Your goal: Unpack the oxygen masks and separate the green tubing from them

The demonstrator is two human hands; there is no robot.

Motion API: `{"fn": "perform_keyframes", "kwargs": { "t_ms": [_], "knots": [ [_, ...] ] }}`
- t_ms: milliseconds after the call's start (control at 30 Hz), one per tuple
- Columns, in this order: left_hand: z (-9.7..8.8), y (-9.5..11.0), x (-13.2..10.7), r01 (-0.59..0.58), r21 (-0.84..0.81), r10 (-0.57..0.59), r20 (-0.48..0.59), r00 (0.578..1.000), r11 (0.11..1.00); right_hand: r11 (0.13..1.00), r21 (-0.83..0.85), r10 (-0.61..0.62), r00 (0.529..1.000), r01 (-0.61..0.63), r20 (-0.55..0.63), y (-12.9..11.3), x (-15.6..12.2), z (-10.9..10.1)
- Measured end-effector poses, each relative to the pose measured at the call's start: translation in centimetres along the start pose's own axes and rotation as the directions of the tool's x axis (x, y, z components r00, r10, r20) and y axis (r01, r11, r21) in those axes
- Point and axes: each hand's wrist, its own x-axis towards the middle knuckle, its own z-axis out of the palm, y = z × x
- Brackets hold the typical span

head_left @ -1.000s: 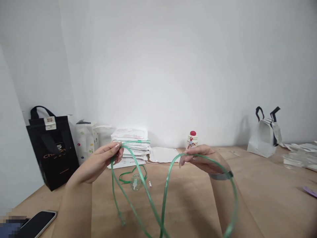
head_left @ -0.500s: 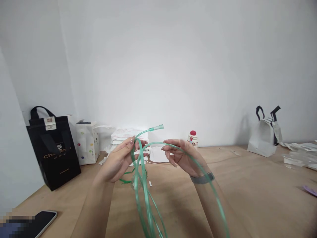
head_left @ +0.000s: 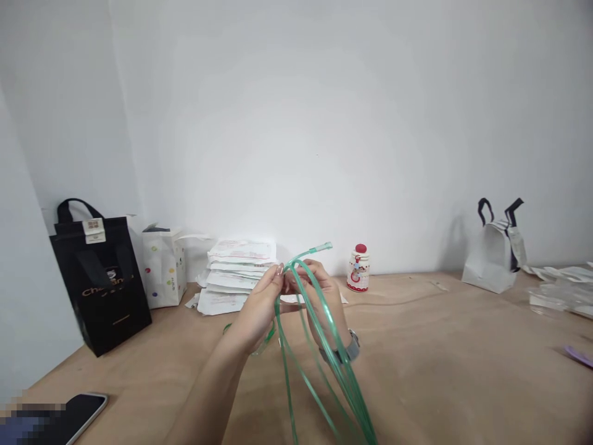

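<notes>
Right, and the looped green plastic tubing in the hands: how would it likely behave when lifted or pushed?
The looped green plastic tubing is probably floppy overall, since its long strands sag downward. It may spring back somewhat: it bends in smooth arcs, and its tip sticks out unsupported. The shiny surface suggests it could be slightly slippery.

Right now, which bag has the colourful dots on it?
The dotted white bag, between the black bag and the stacked white packets. The black bag shows gold lettering; the far-right white bag shows no dots.
</notes>
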Motion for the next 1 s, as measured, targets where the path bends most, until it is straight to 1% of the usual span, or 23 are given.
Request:
{"fn": "perform_keyframes", "kwargs": {
  "t_ms": [67,133,200,233,300,367,400,467,533,567,633,700,767,900,1000],
  "knots": [
    [0.0,-0.2,0.1,-0.017,0.026,0.019,-0.045,0.999,1.0,0.997,0.006,0.079,0.997,-0.079,0.012,0.2,-0.2,0.3],
    [-0.3,-0.3,0.4,-0.028,0.073,0.033,-0.074,0.997,0.997,0.988,0.015,0.155,0.985,-0.156,0.075,0.0,-0.1,0.3],
    [-0.8,-0.3,0.6,-0.046,0.162,0.065,-0.118,0.991,0.986,0.974,0.019,0.22,0.967,-0.224,0.128,-0.4,0.3,-0.3],
    [-1.0,-0.2,0.7,-0.057,0.21,0.088,-0.143,0.986,0.976,0.966,0.034,0.252,0.96,-0.258,0.118,-0.7,0.6,-0.8],
    [-1.7,0.1,0.6,-0.069,0.302,0.124,-0.168,0.978,0.951,0.936,0.098,0.335,0.941,-0.337,0.045,-1.1,1.4,-2.1],
    [-2.4,0.7,0.3,-0.054,0.383,0.123,-0.158,0.98,0.922,0.911,0.146,0.395,0.918,-0.386,-0.037,-1.7,2.2,-3.6],
    [-2.7,1.0,0.2,-0.045,0.427,0.116,-0.141,0.983,0.903,0.912,0.139,0.398,0.916,-0.387,-0.061,-2.1,2.5,-4.3],
    [-3.1,1.6,-0.1,-0.046,0.5,0.106,-0.092,0.99,0.865,0.939,0.048,0.344,0.938,-0.342,-0.045,-2.9,2.9,-5.2],
    [-3.2,1.9,-0.2,-0.07,0.55,0.115,-0.047,0.992,0.832,0.963,-0.107,0.254,0.966,-0.248,0.05,-3.6,2.9,-5.4],
    [-3.1,2.0,-0.3,-0.083,0.567,0.119,-0.027,0.993,0.82,0.961,-0.191,0.223,0.968,-0.199,0.113,-3.9,2.8,-5.3],
    [-2.9,2.0,-0.4,-0.096,0.586,0.119,-0.001,0.993,0.804,0.933,-0.341,0.194,0.956,-0.111,0.221,-4.2,2.3,-4.8],
    [-2.7,1.9,-0.5,-0.102,0.597,0.11,0.023,0.994,0.795,0.891,-0.451,0.192,0.939,-0.045,0.286,-4.2,2.0,-4.1],
    [-2.6,1.7,-0.6,-0.105,0.606,0.104,0.038,0.994,0.788,0.847,-0.531,0.195,0.93,0.001,0.313,-3.9,1.8,-3.8],
    [-2.5,1.9,-0.8,-0.107,0.615,0.078,0.074,0.994,0.781,0.758,-0.651,0.206,0.932,0.04,0.297,-3.5,1.9,-4.2],
    [-2.5,2.2,-1.0,-0.102,0.613,0.056,0.093,0.994,0.784,0.738,-0.672,0.237,0.908,0.064,0.346,-3.5,2.0,-4.8]
  ]
}}
